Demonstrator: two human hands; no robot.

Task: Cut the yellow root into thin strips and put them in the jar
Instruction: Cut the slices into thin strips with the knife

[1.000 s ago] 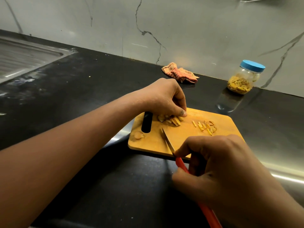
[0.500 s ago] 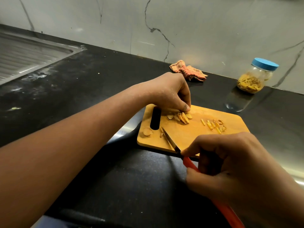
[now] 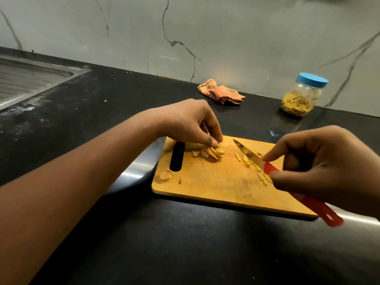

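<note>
A wooden cutting board (image 3: 216, 188) lies on the black counter. Yellow root slices (image 3: 211, 152) are stacked near its far left corner, and the curled fingertips of my left hand (image 3: 191, 122) pinch the stack from above. Thin cut strips (image 3: 246, 161) lie scattered to the right of the slices. My right hand (image 3: 324, 167) grips a red-handled knife (image 3: 253, 156), its blade slanting over the strips with the tip pointing toward the slices. A clear jar (image 3: 302, 97) with a blue lid, partly filled with yellow strips, stands at the back right against the wall.
A striped orange cloth (image 3: 221, 93) lies crumpled by the wall behind the board. A steel sink (image 3: 26, 79) is set in the counter at the far left. A round root piece (image 3: 165, 175) and a small scrap sit near the board's handle slot.
My right hand has lifted the knife from the board's near edge and swung it right and forward, over the cut strips. My left hand has stayed on the slices.
</note>
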